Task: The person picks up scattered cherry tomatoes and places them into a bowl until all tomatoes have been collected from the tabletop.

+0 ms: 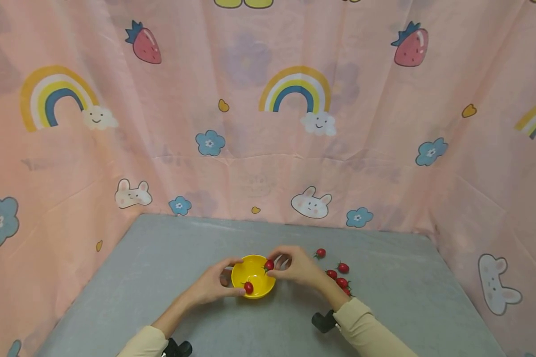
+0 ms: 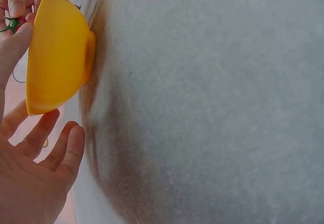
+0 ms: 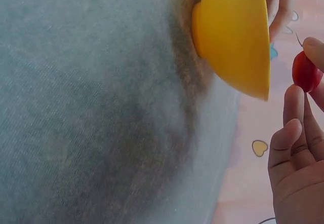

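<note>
A small yellow bowl (image 1: 255, 277) stands on the grey table, and one red cherry tomato (image 1: 248, 287) lies inside by its near-left wall. My left hand (image 1: 212, 284) holds the bowl from the left, thumb at the near rim and fingers on the far side. In the left wrist view, the bowl (image 2: 58, 51) sits between that thumb and the fingers. Over the bowl's right rim, my right hand (image 1: 296, 265) pinches a second cherry tomato (image 1: 269, 266). The right wrist view shows this tomato (image 3: 306, 72) between thumb and fingertips, apart from the bowl.
Several loose cherry tomatoes (image 1: 343, 268) with green stems lie right of the bowl, some partly behind my right forearm. The grey tabletop (image 1: 397, 297) ends at a pink patterned curtain (image 1: 250, 183) at the back and sides. Black wrist devices (image 1: 323, 321) hang below both sleeves.
</note>
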A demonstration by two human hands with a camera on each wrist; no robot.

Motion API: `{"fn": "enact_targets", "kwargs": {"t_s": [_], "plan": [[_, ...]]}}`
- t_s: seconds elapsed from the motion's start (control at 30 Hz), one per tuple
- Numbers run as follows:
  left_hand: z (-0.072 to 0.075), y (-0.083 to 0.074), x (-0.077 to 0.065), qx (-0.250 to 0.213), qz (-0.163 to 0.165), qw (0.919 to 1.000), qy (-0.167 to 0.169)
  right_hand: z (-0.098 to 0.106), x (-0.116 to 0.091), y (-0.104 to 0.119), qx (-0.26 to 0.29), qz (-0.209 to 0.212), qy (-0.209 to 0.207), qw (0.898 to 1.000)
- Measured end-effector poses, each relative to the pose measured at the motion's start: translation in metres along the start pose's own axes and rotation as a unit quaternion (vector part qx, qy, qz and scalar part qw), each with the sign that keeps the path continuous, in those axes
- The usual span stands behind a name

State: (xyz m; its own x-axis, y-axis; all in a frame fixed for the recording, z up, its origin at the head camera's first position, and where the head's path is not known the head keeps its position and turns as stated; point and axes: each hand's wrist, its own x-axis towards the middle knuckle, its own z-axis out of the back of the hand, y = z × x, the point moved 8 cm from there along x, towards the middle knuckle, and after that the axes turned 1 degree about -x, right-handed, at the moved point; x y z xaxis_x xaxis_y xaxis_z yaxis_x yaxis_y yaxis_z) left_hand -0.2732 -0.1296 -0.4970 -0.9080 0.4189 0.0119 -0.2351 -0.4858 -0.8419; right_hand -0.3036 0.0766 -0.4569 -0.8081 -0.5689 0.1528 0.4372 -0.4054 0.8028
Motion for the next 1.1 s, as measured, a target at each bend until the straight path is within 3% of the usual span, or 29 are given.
{"fn": "enact_targets", "kwargs": {"t_s": [0.27,0.53,0.7,1.1], "plan": [[0.000,0.001,0.000,-0.007,-0.001,1.0000,-0.001,0.003,-0.002,-0.002,0.012,0.003,0.002,1.000],[0.000,0.002,0.000,-0.003,0.000,1.0000,-0.003,0.020,-0.012,-0.009,0.009,0.006,-0.008,1.000],[0.000,0.002,-0.001,-0.004,0.001,1.0000,-0.001,0.039,-0.026,-0.021,0.015,-0.002,-0.026,1.000],[0.000,0.001,-0.001,-0.004,-0.003,1.0000,0.003,0.082,-0.071,-0.046,0.014,0.022,-0.060,0.998]]}}
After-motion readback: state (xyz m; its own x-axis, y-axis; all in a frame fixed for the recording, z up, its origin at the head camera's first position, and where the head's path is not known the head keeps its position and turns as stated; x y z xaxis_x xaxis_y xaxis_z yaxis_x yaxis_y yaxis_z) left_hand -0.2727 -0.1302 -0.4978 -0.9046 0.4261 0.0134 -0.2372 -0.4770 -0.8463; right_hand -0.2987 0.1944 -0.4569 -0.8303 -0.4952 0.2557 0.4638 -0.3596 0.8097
